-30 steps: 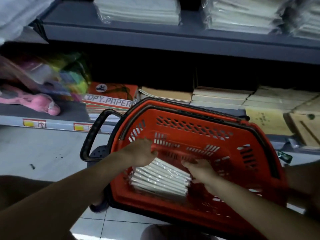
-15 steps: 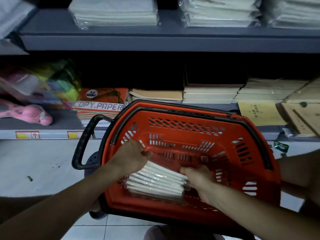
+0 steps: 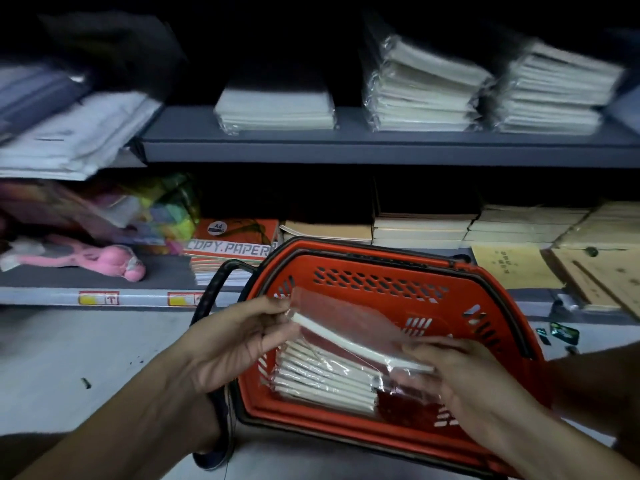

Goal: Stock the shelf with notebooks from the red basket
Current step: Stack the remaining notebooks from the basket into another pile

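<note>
Head view: L hand & R hand each pinch one end of a wrapped notebook pack, fingers curled on it, above the red basket. Long axis runs L-R between hands. Upper shelf lies ahead & higher; both hands abt equally near.

grey shelf bearing wrapped notebook stacks, red basket on floor
</note>
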